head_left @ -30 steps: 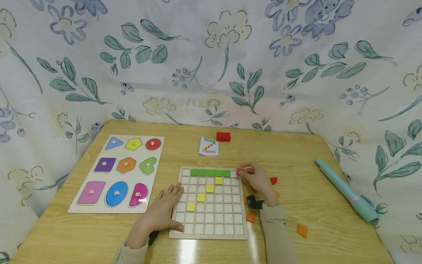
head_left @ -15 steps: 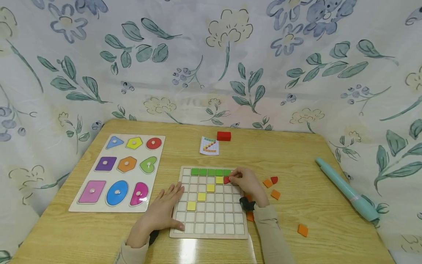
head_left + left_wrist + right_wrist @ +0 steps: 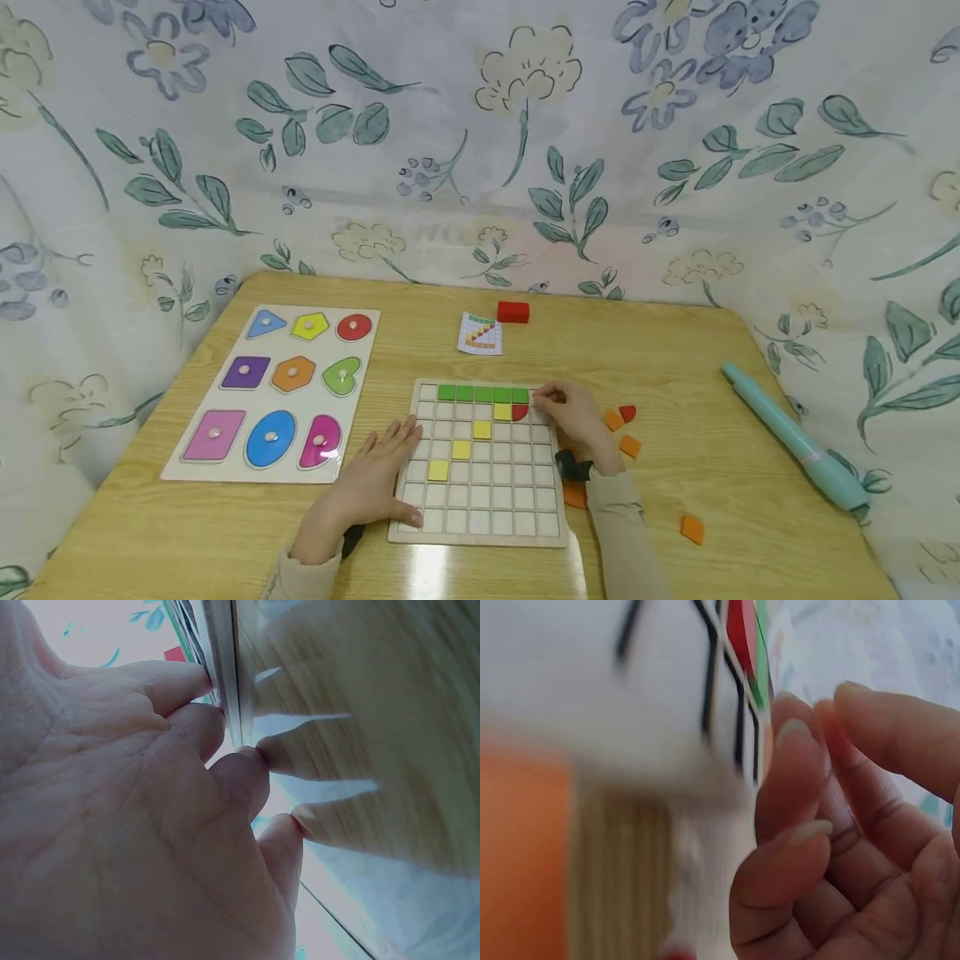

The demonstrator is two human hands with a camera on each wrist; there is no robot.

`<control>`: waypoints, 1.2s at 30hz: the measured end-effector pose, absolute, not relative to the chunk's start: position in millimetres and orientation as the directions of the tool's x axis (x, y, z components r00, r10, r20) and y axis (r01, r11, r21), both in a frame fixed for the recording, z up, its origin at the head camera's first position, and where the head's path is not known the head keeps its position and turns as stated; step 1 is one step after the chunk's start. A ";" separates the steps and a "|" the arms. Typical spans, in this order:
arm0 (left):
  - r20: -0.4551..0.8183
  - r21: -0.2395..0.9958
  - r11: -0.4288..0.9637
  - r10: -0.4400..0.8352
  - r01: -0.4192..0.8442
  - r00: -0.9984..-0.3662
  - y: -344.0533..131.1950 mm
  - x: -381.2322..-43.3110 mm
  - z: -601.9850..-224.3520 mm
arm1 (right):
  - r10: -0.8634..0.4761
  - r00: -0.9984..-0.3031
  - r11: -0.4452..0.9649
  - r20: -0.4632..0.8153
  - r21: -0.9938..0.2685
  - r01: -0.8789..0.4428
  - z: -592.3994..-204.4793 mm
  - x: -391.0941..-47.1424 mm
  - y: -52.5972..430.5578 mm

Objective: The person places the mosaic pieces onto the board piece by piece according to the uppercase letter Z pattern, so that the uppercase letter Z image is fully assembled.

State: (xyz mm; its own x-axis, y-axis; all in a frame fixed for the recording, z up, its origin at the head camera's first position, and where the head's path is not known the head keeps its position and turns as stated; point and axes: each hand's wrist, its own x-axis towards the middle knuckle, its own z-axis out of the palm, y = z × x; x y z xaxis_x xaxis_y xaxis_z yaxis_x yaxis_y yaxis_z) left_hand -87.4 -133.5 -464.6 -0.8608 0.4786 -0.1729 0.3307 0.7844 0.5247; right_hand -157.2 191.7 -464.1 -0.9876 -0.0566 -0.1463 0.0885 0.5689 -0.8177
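A wooden grid board (image 3: pixel 480 523) lies in front of me. A row of green square tiles (image 3: pixel 483 394) fills part of its top row, and yellow square tiles (image 3: pixel 461 450) step diagonally below. Beside the uppermost yellow tile sits a red quarter-round tile (image 3: pixel 519 412) in its cell. My right hand (image 3: pixel 573 412) hovers at the board's upper right corner, just right of that red tile. In the right wrist view its fingers (image 3: pixel 791 765) are loosely bent, the thumb apart, nothing between them. My left hand (image 3: pixel 375 475) rests spread along the board's left edge, thumb over the lower left corner.
Orange tiles (image 3: pixel 630 447) and another red quarter-round tile (image 3: pixel 627 412) lie right of the board; some orange ones are partly under my right wrist. A pattern card (image 3: pixel 480 335) and red block (image 3: pixel 513 312) stand behind. Left is a shape puzzle (image 3: pixel 225 392); far right, a teal pen-like object (image 3: pixel 795 437).
My right hand brought the red quarter-round tile left and down to the cell beside the top yellow tile, released it, and moved slightly right. My left hand stayed in place.
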 end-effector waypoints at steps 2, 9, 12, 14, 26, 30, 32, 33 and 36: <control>-0.174 0.522 0.785 0.481 0.334 -0.859 -133.0 -87.8 -464.7 | -0.011 -0.990 0.574 -0.141 -0.812 0.109 -460.6 -155.3 205.8; -0.169 0.506 0.790 0.485 0.347 -0.858 -133.7 -88.8 -466.0 | 0.163 -0.972 0.511 -0.166 -0.829 0.228 -459.5 -140.8 272.6; -0.172 0.503 0.794 0.480 0.342 -0.860 -134.5 -88.1 -465.3 | 0.247 -0.950 0.506 -0.189 -0.811 0.293 -462.0 -131.5 293.6; -0.177 0.502 0.798 0.471 0.333 -0.864 -135.2 -87.4 -464.1 | 0.274 -0.939 0.511 -0.206 -0.796 0.324 -463.7 -126.8 300.9; -0.177 0.518 0.787 0.481 0.334 -0.859 -133.4 -87.3 -458.3 | 0.190 -0.966 0.642 -0.173 -0.723 0.256 -468.0 -122.4 309.8; -0.178 0.517 0.787 0.484 0.337 -0.856 -132.0 -86.9 -457.6 | 0.148 -0.968 0.636 -0.204 -0.730 0.251 -466.6 -121.2 311.0; -0.180 0.519 0.787 0.483 0.335 -0.857 -131.4 -86.8 -457.4 | 0.131 -0.967 0.639 -0.216 -0.727 0.249 -465.2 -120.8 311.0; -0.181 0.520 0.786 0.482 0.333 -0.857 -131.1 -86.7 -457.3 | 0.124 -0.967 0.638 -0.221 -0.729 0.249 -464.2 -120.7 310.7; -0.180 0.522 0.786 0.480 0.330 -0.858 -130.4 -86.7 -457.9 | 0.107 -0.970 0.647 -0.220 -0.725 0.236 -461.7 -120.6 310.0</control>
State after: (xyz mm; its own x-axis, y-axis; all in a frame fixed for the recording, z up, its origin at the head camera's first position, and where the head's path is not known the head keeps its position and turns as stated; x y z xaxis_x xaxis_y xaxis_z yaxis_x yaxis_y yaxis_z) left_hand -86.7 -130.4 -457.9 -0.8583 0.4805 -0.1803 0.3304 0.7862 0.5223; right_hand -120.6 310.0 -461.7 -0.9696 0.1072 -0.2198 0.2359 0.6470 -0.7250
